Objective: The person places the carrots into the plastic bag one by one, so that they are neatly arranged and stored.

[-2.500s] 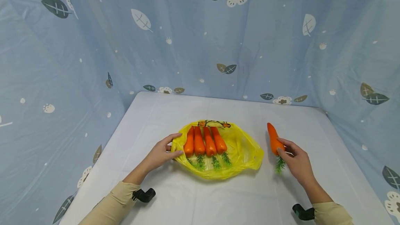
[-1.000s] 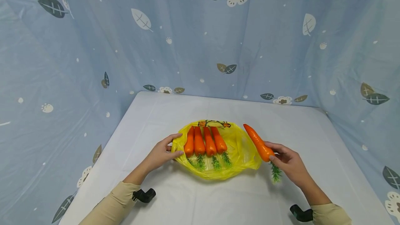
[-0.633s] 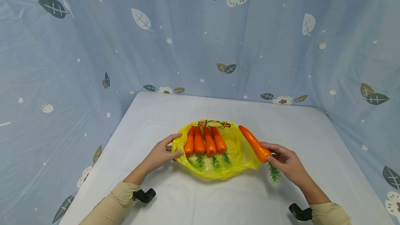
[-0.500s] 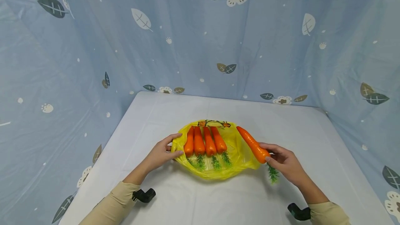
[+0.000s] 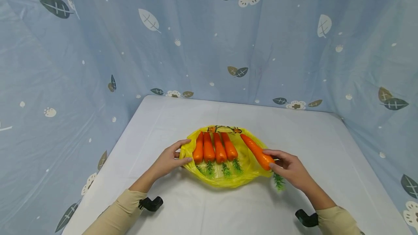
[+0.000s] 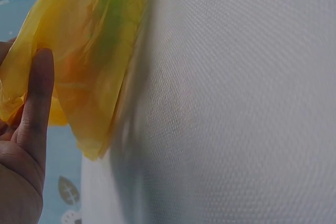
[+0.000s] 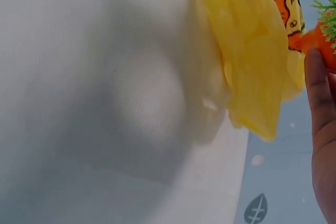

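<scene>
A thin yellow plastic bag (image 5: 248, 169) lies spread wide on the table, and several orange carrots (image 5: 209, 149) with green tops rest side by side in its left half. My left hand (image 5: 168, 160) pinches the bag's left edge; in the left wrist view the thumb (image 6: 39, 87) presses against the yellow film. Another carrot (image 5: 256, 151) is gripped near its thick end by my right hand (image 5: 292, 169). It is held tilted over the right part of the bag, its tip pointing up-left. Its green leaves (image 7: 328, 3) show in the right wrist view.
A white-covered table (image 5: 202, 209) carries everything. Blue patterned curtain (image 5: 202, 46) hangs behind and at both sides. Black wrist devices (image 5: 151, 204) sit at the cuffs of both beige sleeves (image 5: 117, 213).
The right hand has moved left with its carrot, from right of the bag to over its right side, and the carrot has tilted further leftward. The left hand stays at the bag's edge.
</scene>
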The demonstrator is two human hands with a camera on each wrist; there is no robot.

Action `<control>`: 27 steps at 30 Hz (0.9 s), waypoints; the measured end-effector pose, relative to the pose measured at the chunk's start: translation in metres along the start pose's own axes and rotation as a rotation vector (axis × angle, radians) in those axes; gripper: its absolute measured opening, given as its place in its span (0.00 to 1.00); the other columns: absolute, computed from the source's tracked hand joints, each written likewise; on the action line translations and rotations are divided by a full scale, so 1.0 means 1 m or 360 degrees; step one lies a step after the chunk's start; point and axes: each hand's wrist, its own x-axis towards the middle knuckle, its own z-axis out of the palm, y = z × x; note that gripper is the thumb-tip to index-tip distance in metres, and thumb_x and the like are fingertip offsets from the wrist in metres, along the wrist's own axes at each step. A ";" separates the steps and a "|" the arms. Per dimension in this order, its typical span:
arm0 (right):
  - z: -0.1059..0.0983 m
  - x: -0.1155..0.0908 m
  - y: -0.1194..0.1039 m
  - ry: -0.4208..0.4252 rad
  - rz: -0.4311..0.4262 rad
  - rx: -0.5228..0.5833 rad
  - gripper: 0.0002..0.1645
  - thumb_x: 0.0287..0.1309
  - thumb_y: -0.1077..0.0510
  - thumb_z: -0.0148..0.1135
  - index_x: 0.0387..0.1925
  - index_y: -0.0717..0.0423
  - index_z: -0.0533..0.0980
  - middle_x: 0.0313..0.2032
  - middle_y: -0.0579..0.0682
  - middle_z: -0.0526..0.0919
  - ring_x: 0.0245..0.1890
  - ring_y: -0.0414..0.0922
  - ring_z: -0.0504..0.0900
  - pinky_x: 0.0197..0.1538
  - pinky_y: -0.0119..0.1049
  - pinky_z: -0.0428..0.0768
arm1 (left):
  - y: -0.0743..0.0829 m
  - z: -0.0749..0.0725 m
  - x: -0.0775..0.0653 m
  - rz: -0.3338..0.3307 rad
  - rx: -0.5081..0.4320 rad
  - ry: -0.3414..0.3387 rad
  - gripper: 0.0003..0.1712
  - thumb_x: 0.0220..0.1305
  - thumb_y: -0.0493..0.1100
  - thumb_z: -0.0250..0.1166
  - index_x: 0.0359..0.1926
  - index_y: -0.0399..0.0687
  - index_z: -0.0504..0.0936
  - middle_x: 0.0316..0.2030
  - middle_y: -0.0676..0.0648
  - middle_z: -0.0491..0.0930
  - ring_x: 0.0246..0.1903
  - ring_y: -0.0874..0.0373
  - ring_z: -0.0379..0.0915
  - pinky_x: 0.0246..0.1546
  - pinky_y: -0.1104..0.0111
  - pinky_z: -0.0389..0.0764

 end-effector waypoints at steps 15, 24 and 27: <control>0.016 0.017 -0.003 -0.0015 0.0228 -0.0139 0.21 0.69 0.58 0.66 0.61 0.56 0.79 0.60 0.59 0.79 0.49 0.48 0.83 0.48 0.30 0.84 | 0.002 0.001 0.001 -0.0001 -0.0013 -0.0019 0.42 0.66 0.43 0.71 0.76 0.43 0.62 0.66 0.31 0.70 0.43 0.51 0.85 0.37 0.53 0.86; 0.030 0.027 -0.009 0.0033 0.0313 -0.0210 0.22 0.67 0.57 0.68 0.61 0.55 0.80 0.58 0.59 0.80 0.48 0.51 0.84 0.48 0.31 0.84 | -0.002 0.002 0.001 0.0005 -0.0018 -0.0022 0.42 0.67 0.43 0.71 0.76 0.44 0.62 0.67 0.31 0.68 0.44 0.50 0.85 0.37 0.56 0.87; 0.034 0.030 -0.010 0.0061 0.0337 -0.0231 0.22 0.66 0.57 0.68 0.61 0.54 0.80 0.58 0.58 0.81 0.49 0.51 0.84 0.49 0.33 0.85 | -0.003 0.002 0.002 0.0006 -0.0012 -0.0021 0.42 0.66 0.43 0.71 0.76 0.44 0.62 0.67 0.31 0.68 0.44 0.50 0.85 0.37 0.56 0.87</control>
